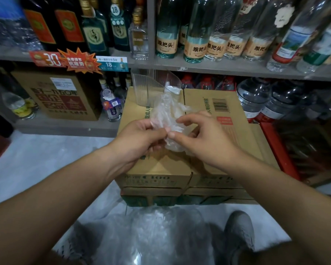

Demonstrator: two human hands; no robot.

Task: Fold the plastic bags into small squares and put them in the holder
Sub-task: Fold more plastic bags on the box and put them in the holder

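Observation:
A crumpled clear plastic bag point(167, 111) hangs in the air above a cardboard box point(227, 134). My left hand point(139, 140) pinches its left side between thumb and fingers. My right hand point(201, 136) pinches its right side, thumb tips of both hands nearly meeting. A clear plastic holder point(145, 88) stands at the far end of the box top; something white and folded point(172, 88) sits in its right part. A heap of more clear plastic bags point(161, 232) lies low in view, near my lap.
Shelves of bottles point(195, 44) run across the back, with water jugs point(256, 96) and a brown carton point(61, 96) on the lower shelf. A red crate point(279, 150) sits right of the box. My grey shoe point(239, 232) rests on the pale floor.

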